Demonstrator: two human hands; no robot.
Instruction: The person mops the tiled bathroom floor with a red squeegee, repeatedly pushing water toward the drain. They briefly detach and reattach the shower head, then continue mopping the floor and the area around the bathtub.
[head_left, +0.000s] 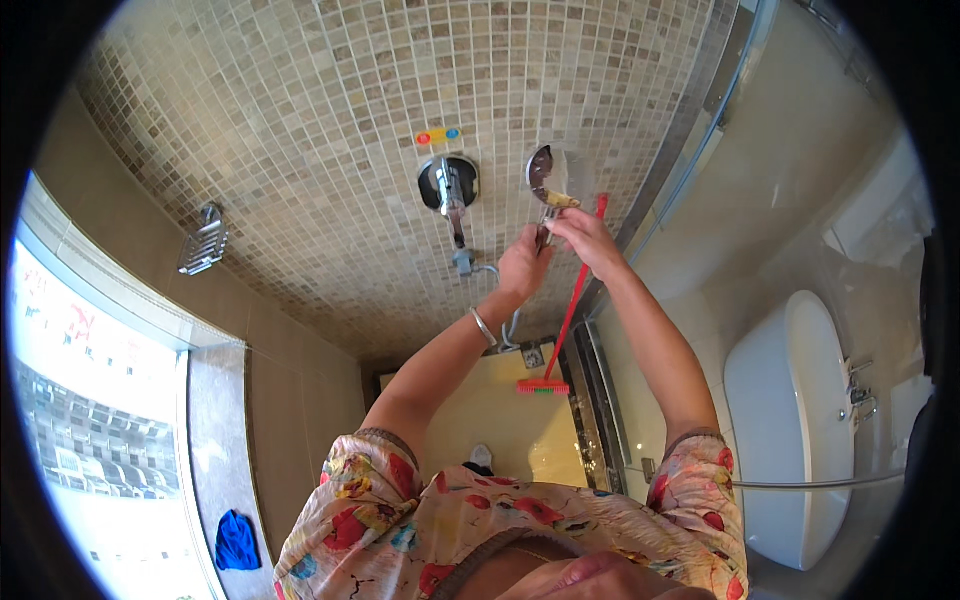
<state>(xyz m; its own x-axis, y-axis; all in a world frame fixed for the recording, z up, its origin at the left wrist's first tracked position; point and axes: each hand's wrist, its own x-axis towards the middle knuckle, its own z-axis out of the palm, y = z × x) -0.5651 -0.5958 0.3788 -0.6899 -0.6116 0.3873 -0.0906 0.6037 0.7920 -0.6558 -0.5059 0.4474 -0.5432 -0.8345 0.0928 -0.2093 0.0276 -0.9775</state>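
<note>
A round hand shower head with a chrome rim (553, 176) is held up in front of the mosaic-tiled wall (360, 90). My left hand (526, 261) is closed around its handle. At the neck, just below the head, the fingers of my right hand (583, 234) pinch the chrome part. A grey shower hose (514, 322) hangs below my left hand towards the floor. To the left of both hands, a chrome mixer tap (448, 187) with a lever is fixed to the wall, under a sticker (438, 136) with a red and a blue dot.
A red-handled floor brush (574, 307) leans on the wall by a floor drain (533, 358). On the left are a wire soap dish (204, 246), a window, and a blue cloth (237, 540) on the sill. Beyond the glass partition at right stands a white bathtub (772, 427).
</note>
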